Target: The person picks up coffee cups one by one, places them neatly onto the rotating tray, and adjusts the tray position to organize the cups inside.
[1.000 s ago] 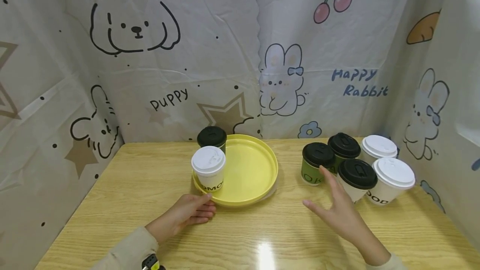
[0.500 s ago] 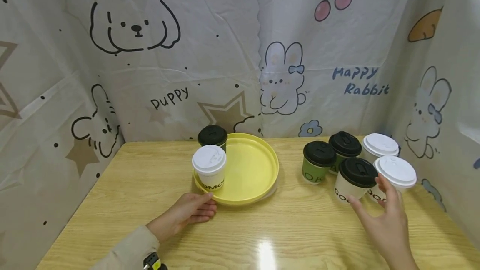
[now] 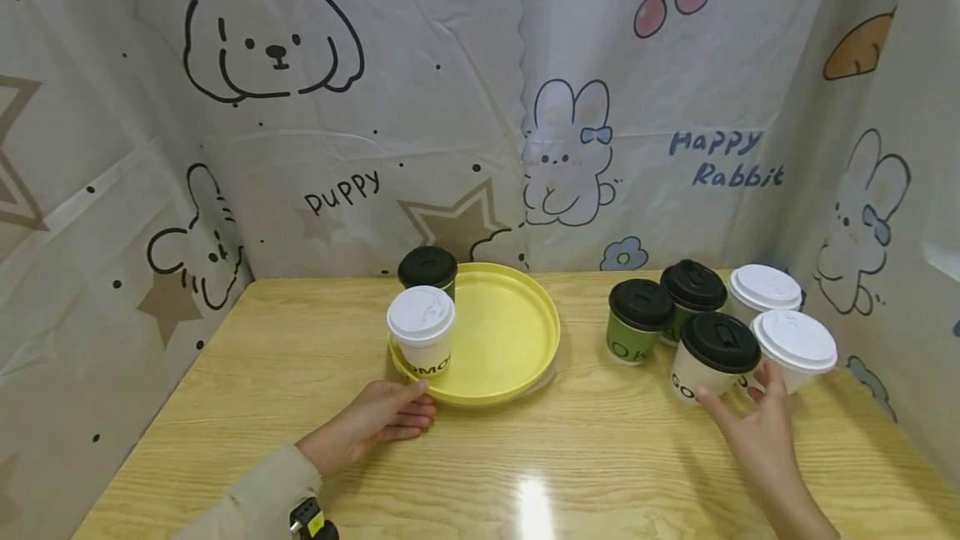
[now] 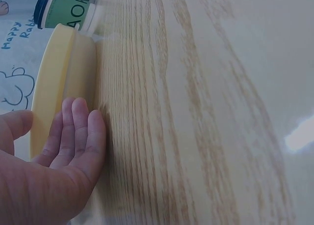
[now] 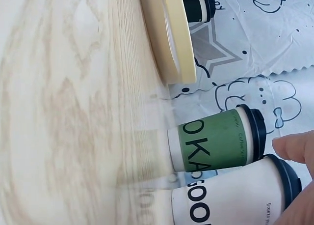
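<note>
At the front left of the round yellow tray (image 3: 506, 332), my left hand (image 3: 371, 423) pinches the rim, thumb on top and fingers along the outer wall in the left wrist view. A white-lidded paper cup (image 3: 422, 330) and, behind it, a black-lidded one (image 3: 427, 265) stand at the tray's left side. My right hand (image 3: 761, 432) holds a cream paper cup with a black lid (image 3: 720, 348), thumb at its front left and fingers at its right. This cup stands upright; in the right wrist view its lettering (image 5: 198, 203) shows.
Left of and behind the held cup stand two green black-lidded cups (image 3: 633, 332) (image 3: 690, 286). Two white-lidded cups (image 3: 797, 340) (image 3: 763, 286) stand close on its right and behind. A printed cloth (image 3: 450, 107) walls the wooden table (image 3: 480, 473) at the back and sides.
My right hand has moved right from in front of the green cup to the cream black-lidded cup, and its fingers have drawn in round it. The left hand stays at the tray rim.
</note>
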`<action>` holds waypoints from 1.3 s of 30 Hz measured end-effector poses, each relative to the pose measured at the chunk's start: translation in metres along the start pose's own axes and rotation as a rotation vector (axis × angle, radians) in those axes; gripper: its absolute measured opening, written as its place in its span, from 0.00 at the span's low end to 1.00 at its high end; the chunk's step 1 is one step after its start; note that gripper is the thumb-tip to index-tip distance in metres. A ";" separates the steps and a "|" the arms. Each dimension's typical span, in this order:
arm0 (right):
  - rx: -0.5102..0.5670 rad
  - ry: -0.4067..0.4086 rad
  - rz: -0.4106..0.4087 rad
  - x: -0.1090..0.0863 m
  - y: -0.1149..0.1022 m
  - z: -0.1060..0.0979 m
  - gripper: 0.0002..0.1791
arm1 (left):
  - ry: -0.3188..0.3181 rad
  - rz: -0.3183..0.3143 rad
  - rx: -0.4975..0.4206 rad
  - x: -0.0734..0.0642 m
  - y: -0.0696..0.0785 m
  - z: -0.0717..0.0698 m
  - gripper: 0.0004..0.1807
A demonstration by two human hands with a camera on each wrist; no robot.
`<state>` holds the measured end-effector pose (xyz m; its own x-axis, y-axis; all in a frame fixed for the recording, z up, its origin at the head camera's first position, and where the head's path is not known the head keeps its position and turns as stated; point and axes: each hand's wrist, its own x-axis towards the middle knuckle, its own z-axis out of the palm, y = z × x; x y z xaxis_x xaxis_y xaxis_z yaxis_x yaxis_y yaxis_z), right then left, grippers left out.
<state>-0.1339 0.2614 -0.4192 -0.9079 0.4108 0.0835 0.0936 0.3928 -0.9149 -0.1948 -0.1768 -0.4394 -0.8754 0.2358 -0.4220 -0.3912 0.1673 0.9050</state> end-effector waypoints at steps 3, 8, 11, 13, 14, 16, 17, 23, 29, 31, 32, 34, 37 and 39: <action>0.020 0.018 -0.029 0.005 0.004 0.005 0.53 | -0.001 0.000 -0.001 0.001 0.000 0.000 0.25; 0.037 0.037 -0.022 0.012 0.004 0.010 0.52 | -0.008 -0.003 0.001 0.001 0.000 0.000 0.26; 0.070 0.033 0.003 0.016 0.005 0.013 0.52 | -0.008 -0.003 0.003 0.001 0.000 -0.001 0.26; 0.102 0.030 0.035 0.019 0.006 0.016 0.52 | -0.005 -0.002 0.003 0.001 0.000 -0.001 0.26; 0.111 0.029 0.048 0.021 0.007 0.018 0.52 | -0.004 -0.002 0.003 0.001 0.000 -0.001 0.26; 0.137 0.026 0.064 0.023 0.009 0.020 0.52 | -0.007 0.000 0.003 0.001 0.000 -0.001 0.26; 0.151 0.026 0.068 0.024 0.010 0.021 0.52 | -0.009 0.001 0.003 0.001 0.000 -0.001 0.26; 0.247 0.082 0.092 0.030 0.012 0.029 0.54 | -0.026 0.006 -0.002 0.001 0.000 -0.001 0.26; 0.310 0.159 0.120 0.034 0.009 0.034 0.52 | -0.034 0.008 0.000 0.001 0.000 -0.002 0.27; 0.326 0.175 0.129 0.036 0.009 0.036 0.52 | -0.034 0.008 -0.002 0.001 -0.001 -0.002 0.27; 0.332 0.181 0.130 0.036 0.009 0.036 0.51 | -0.034 0.008 -0.001 0.001 -0.001 -0.002 0.27; 0.340 0.190 0.125 0.036 0.009 0.037 0.51 | -0.034 0.008 0.000 0.001 -0.001 -0.002 0.26; 0.344 0.191 0.125 0.037 0.009 0.038 0.51 | -0.031 0.011 0.000 0.001 -0.001 -0.001 0.26; 0.346 0.190 0.123 0.037 0.009 0.038 0.51 | -0.029 0.016 0.001 0.001 -0.001 -0.001 0.26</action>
<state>-0.1820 0.2492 -0.4397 -0.8041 0.5944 0.0068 0.0246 0.0447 -0.9987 -0.1954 -0.1780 -0.4401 -0.8730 0.2657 -0.4090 -0.3770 0.1644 0.9115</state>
